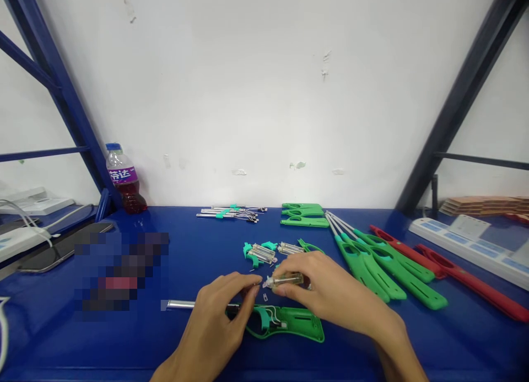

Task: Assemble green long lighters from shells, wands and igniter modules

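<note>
My right hand (326, 291) pinches a small clear gas cartridge (285, 281) just above the blue table. My left hand (219, 321) has its fingertips closed at the cartridge's left end, on a tiny part I cannot make out. Under both hands lies an open green lighter half-shell (295, 322) with white wires inside and a metal tube (182, 304) sticking out to the left. More clear cartridges with teal caps (264, 252) lie just beyond my hands.
Assembled green (372, 263) and red (454, 274) long lighters lie to the right. Green shells (302, 214) and metal tubes (229, 212) sit near the wall. A purple drink bottle (123, 179) stands back left beside a blue frame post. A phone (61, 249) lies left.
</note>
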`<control>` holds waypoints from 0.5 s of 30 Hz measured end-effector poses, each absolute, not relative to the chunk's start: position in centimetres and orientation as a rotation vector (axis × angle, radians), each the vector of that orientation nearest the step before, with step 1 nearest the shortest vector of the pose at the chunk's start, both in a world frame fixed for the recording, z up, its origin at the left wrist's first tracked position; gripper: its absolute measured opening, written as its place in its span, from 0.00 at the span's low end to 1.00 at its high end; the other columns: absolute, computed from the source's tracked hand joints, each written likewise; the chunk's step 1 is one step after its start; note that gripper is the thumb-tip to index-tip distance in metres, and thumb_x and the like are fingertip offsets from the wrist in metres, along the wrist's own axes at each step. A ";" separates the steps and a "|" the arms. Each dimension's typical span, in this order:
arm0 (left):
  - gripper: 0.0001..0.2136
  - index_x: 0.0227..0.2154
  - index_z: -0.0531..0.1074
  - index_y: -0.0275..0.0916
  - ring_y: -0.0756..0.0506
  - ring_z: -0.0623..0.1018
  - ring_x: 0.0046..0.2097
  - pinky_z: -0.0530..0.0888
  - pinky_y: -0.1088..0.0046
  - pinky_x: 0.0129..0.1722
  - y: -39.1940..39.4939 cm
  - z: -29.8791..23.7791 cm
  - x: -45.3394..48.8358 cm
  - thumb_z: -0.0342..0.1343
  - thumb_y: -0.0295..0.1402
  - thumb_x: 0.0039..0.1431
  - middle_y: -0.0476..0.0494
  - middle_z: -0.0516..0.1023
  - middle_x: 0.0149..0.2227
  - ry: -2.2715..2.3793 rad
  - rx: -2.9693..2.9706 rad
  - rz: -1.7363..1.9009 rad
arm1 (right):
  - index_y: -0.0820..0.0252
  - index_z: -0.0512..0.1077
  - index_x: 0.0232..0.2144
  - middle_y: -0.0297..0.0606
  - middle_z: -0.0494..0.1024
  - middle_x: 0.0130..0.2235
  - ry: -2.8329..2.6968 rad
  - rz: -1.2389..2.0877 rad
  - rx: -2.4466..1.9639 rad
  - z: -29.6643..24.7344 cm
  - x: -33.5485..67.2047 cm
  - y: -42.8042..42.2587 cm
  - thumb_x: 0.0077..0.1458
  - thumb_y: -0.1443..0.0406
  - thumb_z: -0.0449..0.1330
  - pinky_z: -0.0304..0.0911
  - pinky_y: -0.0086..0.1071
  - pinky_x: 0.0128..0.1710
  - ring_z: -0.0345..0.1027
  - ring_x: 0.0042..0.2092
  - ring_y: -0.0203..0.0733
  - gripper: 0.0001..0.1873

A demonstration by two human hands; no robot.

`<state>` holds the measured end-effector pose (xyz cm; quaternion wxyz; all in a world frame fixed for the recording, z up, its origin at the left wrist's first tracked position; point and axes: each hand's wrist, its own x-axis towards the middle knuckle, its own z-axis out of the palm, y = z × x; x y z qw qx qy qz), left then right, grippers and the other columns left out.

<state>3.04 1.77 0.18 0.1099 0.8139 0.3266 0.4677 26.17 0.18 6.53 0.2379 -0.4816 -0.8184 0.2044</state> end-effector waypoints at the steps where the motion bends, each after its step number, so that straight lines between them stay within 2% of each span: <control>1: 0.10 0.46 0.80 0.45 0.46 0.85 0.35 0.78 0.72 0.37 1.8 0.1 3.0 0.58 0.25 0.69 0.51 0.87 0.37 0.961 2.388 1.377 | 0.50 0.82 0.41 0.29 0.85 0.39 -2.244 0.557 -1.316 6.6 26.1 0.1 0.70 0.57 0.62 0.60 0.34 0.40 0.74 0.40 0.41 0.10; 5: 0.10 0.44 0.81 0.45 0.46 0.85 0.35 0.78 0.73 0.35 1.8 0.2 3.1 0.57 0.25 0.70 0.51 0.86 0.36 0.937 2.397 1.355 | 0.50 0.83 0.40 0.30 0.84 0.39 -2.241 0.522 -1.317 6.6 26.1 -0.2 0.71 0.56 0.61 0.61 0.34 0.41 0.74 0.40 0.42 0.12; 15: 0.10 0.44 0.82 0.44 0.46 0.83 0.33 0.75 0.74 0.32 1.7 0.5 3.1 0.56 0.25 0.70 0.49 0.85 0.34 0.917 2.403 1.318 | 0.48 0.84 0.42 0.30 0.85 0.40 -2.224 0.551 -1.329 6.7 26.2 -0.1 0.70 0.57 0.62 0.62 0.35 0.44 0.75 0.42 0.43 0.10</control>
